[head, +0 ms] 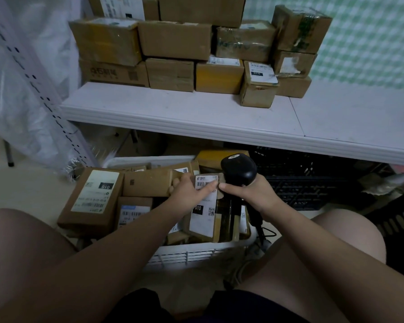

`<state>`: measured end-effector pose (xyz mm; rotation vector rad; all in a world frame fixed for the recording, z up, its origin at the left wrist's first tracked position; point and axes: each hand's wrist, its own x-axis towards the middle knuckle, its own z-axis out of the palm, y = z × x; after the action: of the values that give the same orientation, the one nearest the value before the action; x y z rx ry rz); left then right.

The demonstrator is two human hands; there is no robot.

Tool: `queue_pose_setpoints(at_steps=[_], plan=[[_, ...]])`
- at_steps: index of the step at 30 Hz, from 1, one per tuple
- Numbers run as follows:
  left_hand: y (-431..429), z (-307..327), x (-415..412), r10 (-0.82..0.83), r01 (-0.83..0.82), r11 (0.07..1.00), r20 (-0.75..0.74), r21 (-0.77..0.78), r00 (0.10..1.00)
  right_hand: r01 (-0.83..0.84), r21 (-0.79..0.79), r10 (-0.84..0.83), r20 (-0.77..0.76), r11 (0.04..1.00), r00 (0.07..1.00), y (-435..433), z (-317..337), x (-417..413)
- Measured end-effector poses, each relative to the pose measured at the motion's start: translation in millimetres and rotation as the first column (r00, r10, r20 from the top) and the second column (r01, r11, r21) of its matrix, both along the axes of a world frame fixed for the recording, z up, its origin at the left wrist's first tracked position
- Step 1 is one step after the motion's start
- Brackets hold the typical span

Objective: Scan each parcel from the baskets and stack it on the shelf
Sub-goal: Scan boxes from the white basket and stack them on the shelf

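A: Head view: where's the parcel?
B: I see left hand [189, 191], fingers curled on the parcel [202, 220] over the white basket [196, 251], long axis toward me. Right hand [251, 194] grips the scanner [239, 169], just right of its label, nearest.
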<state>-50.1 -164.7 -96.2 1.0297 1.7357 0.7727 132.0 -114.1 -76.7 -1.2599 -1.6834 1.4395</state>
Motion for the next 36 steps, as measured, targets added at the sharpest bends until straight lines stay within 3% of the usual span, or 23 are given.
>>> queue_pose_setpoints(at_steps=[3,8,12,15,18,24,29,33,36], plan=[[1,12,3,0.074,-0.074,0.997,0.165,-0.007,0.983,-0.023,0.066,0.026,-0.038,0.998,0.999,-1,11,-4],[10,46,-8,0.172,-0.241,0.944,0.287,0.226,0.942,-0.075,0.169,0.099,-0.139,0.983,0.985,7,58,-10],[19,75,-33,0.020,-0.184,0.904,0.392,0.386,0.920,-0.008,0.168,0.062,-0.316,0.986,0.947,27,100,-8],[23,89,-48,-0.163,0.004,0.942,0.445,0.337,0.881,-0.031,0.176,0.090,-0.335,0.984,0.938,42,114,-6],[28,91,-51,-0.233,0.132,0.960,0.443,0.246,0.866,-0.036,0.139,0.078,-0.313,0.990,0.947,52,117,-7],[42,87,-47,-0.165,0.044,0.967,0.486,0.251,0.858,0.010,0.048,0.007,-0.339,0.999,0.941,67,118,-13],[58,104,-51,-0.019,-0.106,0.937,0.351,0.333,0.936,0.115,0.253,-0.078,-0.152,0.961,0.985,97,139,-24],[76,133,-64,0.145,-0.211,0.849,0.170,0.485,0.975,0.110,0.569,-0.173,0.058,0.815,0.983,112,172,-31],[92,144,-83,0.241,-0.245,0.782,0.086,0.572,0.967,0.021,0.556,-0.072,0.070,0.831,0.995,110,186,-39]])
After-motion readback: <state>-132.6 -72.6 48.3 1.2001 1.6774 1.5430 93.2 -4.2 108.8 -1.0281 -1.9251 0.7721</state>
